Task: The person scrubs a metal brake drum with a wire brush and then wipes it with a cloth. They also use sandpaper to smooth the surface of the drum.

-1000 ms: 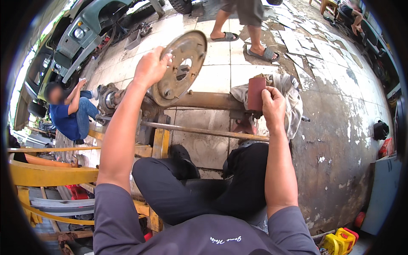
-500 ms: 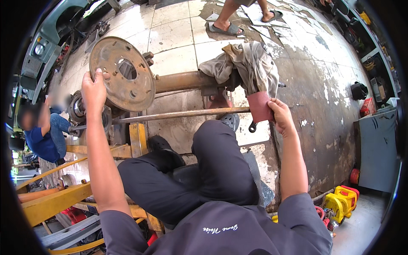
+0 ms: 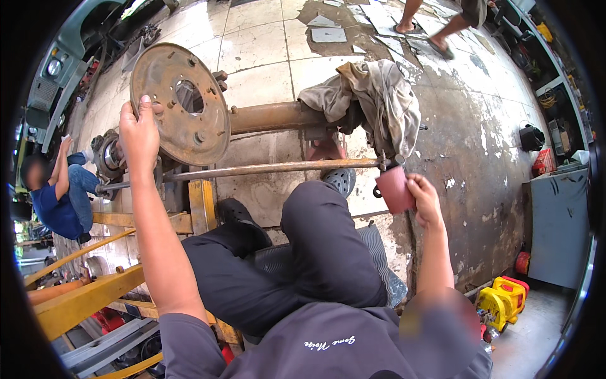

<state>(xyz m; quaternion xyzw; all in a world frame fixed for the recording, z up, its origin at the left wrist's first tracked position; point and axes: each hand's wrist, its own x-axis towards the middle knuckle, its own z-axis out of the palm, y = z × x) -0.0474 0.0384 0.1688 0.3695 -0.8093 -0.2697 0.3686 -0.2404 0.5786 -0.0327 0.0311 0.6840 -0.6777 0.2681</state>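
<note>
A rusty round brake backing plate (image 3: 205, 139) stands tilted at the upper left, and my left hand (image 3: 139, 136) grips its left rim, thumb on the face. Between the thumb and fingers of my right hand (image 3: 427, 199) is a reddish-brown square of sandpaper (image 3: 396, 191), held just below the right end of a long thin metal rod (image 3: 271, 169). Behind the rod runs a thick rusty axle tube (image 3: 271, 119). A crumpled grey rag (image 3: 386, 104) drapes over the tube's right end and hides it.
A yellow metal frame (image 3: 95, 297) lies at the lower left. Beyond it a person in blue (image 3: 60, 205) sits beside a hub. Another person walks at the top right past broken tiles (image 3: 328, 35). A grey cabinet (image 3: 558, 227) and yellow-red object (image 3: 503, 302) stand at right.
My right hand has moved the sandpaper slightly right and toward me, uncovering the rod's end. The left hand stays on the plate. The walking person has moved right; the seated person's hands have risen.
</note>
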